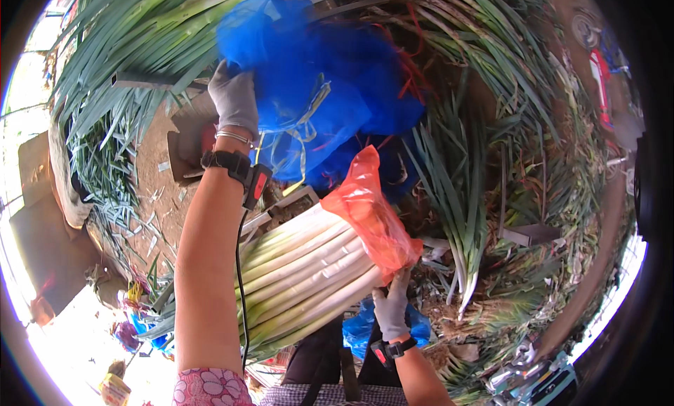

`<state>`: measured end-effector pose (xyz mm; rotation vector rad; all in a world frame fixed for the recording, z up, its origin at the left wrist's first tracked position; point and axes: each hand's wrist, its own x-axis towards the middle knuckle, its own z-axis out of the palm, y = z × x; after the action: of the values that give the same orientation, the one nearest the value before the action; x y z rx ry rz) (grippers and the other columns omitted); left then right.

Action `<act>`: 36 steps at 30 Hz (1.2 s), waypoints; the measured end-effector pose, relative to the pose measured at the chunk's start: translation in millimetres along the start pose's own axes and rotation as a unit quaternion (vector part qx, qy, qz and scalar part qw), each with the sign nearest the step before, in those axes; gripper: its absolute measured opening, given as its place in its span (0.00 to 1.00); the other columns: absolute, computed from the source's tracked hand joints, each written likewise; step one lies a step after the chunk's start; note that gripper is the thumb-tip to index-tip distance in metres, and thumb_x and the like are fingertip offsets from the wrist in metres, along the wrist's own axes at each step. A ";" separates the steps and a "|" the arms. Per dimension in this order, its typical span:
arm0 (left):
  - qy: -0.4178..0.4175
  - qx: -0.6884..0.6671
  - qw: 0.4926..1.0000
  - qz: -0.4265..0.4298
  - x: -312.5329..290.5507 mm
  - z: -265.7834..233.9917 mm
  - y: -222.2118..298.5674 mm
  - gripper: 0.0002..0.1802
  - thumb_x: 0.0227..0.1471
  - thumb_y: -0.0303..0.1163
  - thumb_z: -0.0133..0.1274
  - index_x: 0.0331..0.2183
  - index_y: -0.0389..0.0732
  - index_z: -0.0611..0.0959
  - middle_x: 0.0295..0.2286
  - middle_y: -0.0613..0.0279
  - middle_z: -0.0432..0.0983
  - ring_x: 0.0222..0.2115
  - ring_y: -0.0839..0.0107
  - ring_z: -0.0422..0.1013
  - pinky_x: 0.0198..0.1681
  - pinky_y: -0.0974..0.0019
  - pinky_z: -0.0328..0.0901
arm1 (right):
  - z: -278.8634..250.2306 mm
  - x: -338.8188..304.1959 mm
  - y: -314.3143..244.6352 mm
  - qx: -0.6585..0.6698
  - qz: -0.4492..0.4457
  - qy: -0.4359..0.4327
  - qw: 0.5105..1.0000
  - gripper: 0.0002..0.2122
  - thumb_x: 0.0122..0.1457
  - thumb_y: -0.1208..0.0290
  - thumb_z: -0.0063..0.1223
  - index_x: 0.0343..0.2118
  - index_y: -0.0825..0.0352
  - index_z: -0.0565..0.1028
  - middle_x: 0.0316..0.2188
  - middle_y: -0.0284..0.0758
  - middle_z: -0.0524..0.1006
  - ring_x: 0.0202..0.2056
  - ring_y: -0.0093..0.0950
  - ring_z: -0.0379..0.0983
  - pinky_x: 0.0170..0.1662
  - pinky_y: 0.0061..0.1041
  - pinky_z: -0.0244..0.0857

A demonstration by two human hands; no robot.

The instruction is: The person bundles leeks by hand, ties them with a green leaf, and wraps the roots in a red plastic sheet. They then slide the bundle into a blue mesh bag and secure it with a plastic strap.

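Note:
A thick bundle of leeks (pixel 309 265) lies in front of me, white ends to the right and green parts to the lower left. An orange-red plastic bag (pixel 372 216) covers the upper right part of the white ends. My right hand (pixel 393 311), in a grey glove, is closed on the lower edge of that bag, beside the ends. Farther off, my left hand (pixel 235 100), also gloved, grips the left side of a translucent blue plastic bag (pixel 316 104); its fingertips are partly hidden. The blue bag is blurred at its top. Pale ties (pixel 305 128) hang over it.
Loose leeks pile at the far left (pixel 151 37) and far right (pixel 491 48). More leeks (pixel 453 181) lie right of the bundle. Metal bars (pixel 147 81) stick out near the piles. A crumpled blue bag (pixel 358 329) sits by my right wrist. Leaf scraps cover the right-hand ground.

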<state>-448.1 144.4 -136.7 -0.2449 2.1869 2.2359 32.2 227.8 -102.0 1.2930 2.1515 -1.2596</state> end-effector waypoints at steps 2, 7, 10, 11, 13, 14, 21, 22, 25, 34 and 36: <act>-0.003 0.086 0.996 -0.014 2.8 -6.4 -9.2 0.11 0.45 0.21 0.51 0.35 0.39 0.81 0.22 0.72 0.73 0.18 0.82 0.65 0.21 0.76 0.60 | -4.1 -0.4 4.7 0.016 0.004 -0.001 1.000 0.42 0.45 0.83 0.57 0.63 0.72 0.46 0.64 0.55 0.42 0.66 0.46 0.37 0.66 0.35 0.37; 0.054 0.564 0.824 0.028 -1.5 -82.7 -21.6 0.36 0.45 0.32 0.57 0.57 0.41 0.64 0.47 0.42 0.68 0.49 0.52 0.66 0.51 0.57 0.62 | -57.0 21.9 -31.6 0.069 0.015 -0.163 0.984 0.27 0.49 0.76 0.56 0.55 0.73 0.65 0.52 0.51 0.69 0.45 0.40 0.73 0.47 0.30 0.68; -0.039 0.526 0.849 0.001 -64.8 -91.6 -33.7 0.45 0.45 0.37 0.61 0.59 0.39 0.57 0.54 0.38 0.57 0.55 0.44 0.57 0.57 0.53 0.56 | -107.9 70.4 -20.1 0.074 0.133 -0.104 0.983 0.10 0.56 0.69 0.55 0.38 0.68 0.79 0.22 0.33 0.79 0.24 0.21 0.72 0.29 0.23 0.65; -0.088 0.524 0.846 0.038 -84.5 -101.7 -30.3 0.44 0.45 0.38 0.61 0.59 0.37 0.58 0.54 0.38 0.59 0.55 0.44 0.58 0.58 0.53 0.56 | -111.4 92.5 -23.6 0.025 0.090 -0.051 0.994 0.11 0.58 0.71 0.52 0.40 0.71 0.77 0.31 0.36 0.81 0.34 0.24 0.76 0.37 0.23 0.69; -0.248 0.493 0.833 0.043 -145.0 -112.5 -22.4 0.44 0.46 0.38 0.61 0.59 0.37 0.58 0.54 0.37 0.59 0.55 0.44 0.57 0.58 0.51 0.55 | -103.1 147.2 -9.3 0.141 -0.008 -0.042 0.989 0.18 0.59 0.75 0.49 0.53 0.71 0.69 0.46 0.37 0.75 0.45 0.22 0.72 0.48 0.20 0.65; -0.312 0.566 0.755 0.111 -179.9 -128.8 -11.5 0.43 0.47 0.38 0.60 0.59 0.36 0.58 0.54 0.39 0.59 0.55 0.43 0.57 0.58 0.50 0.55 | -91.2 174.8 -27.7 0.212 -0.043 -0.058 0.975 0.19 0.59 0.77 0.49 0.54 0.72 0.68 0.49 0.39 0.73 0.49 0.26 0.70 0.53 0.23 0.61; -0.369 0.647 0.667 0.020 -304.4 -86.6 19.6 0.43 0.46 0.47 0.54 0.59 0.38 0.60 0.55 0.46 0.60 0.55 0.44 0.56 0.59 0.39 0.43 | 2.2 330.1 -92.2 0.039 -0.187 -0.121 0.974 0.30 0.50 0.69 0.59 0.57 0.62 0.65 0.59 0.49 0.60 0.58 0.41 0.60 0.58 0.30 0.57; -0.353 0.648 0.675 0.010 -306.3 -84.1 18.2 0.42 0.46 0.47 0.54 0.58 0.38 0.61 0.54 0.46 0.60 0.55 0.44 0.56 0.59 0.39 0.43 | 11.1 339.3 -102.9 0.031 -0.142 -0.142 0.979 0.30 0.49 0.69 0.59 0.57 0.63 0.65 0.60 0.50 0.57 0.59 0.42 0.58 0.59 0.31 0.55; -0.324 0.640 0.697 -0.003 -309.0 -75.7 12.8 0.40 0.45 0.46 0.54 0.56 0.38 0.65 0.53 0.47 0.63 0.54 0.45 0.57 0.59 0.39 0.43 | 19.5 369.4 -104.8 0.016 -0.114 -0.148 0.982 0.30 0.48 0.69 0.59 0.57 0.67 0.65 0.61 0.52 0.54 0.61 0.42 0.55 0.61 0.31 0.52; -0.297 0.620 0.726 0.016 -309.8 -78.7 13.6 0.40 0.42 0.44 0.57 0.56 0.41 0.66 0.53 0.51 0.63 0.54 0.48 0.57 0.60 0.40 0.43 | -140.7 286.6 -146.3 0.619 -0.132 -0.173 0.755 0.19 0.58 0.76 0.50 0.54 0.65 0.68 0.51 0.25 0.69 0.50 0.18 0.65 0.57 0.31 0.55; -0.304 0.615 0.727 -0.004 -309.7 -75.4 12.9 0.41 0.43 0.45 0.58 0.57 0.42 0.65 0.54 0.52 0.62 0.55 0.49 0.56 0.61 0.42 0.41 | -199.5 252.4 -170.0 0.610 -0.193 -0.153 0.753 0.20 0.57 0.76 0.52 0.54 0.66 0.67 0.54 0.26 0.68 0.51 0.23 0.65 0.58 0.34 0.55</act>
<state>-135.4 101.8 -89.7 0.4285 2.5534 0.3064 -213.7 493.8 -68.1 0.7814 1.2333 -3.0545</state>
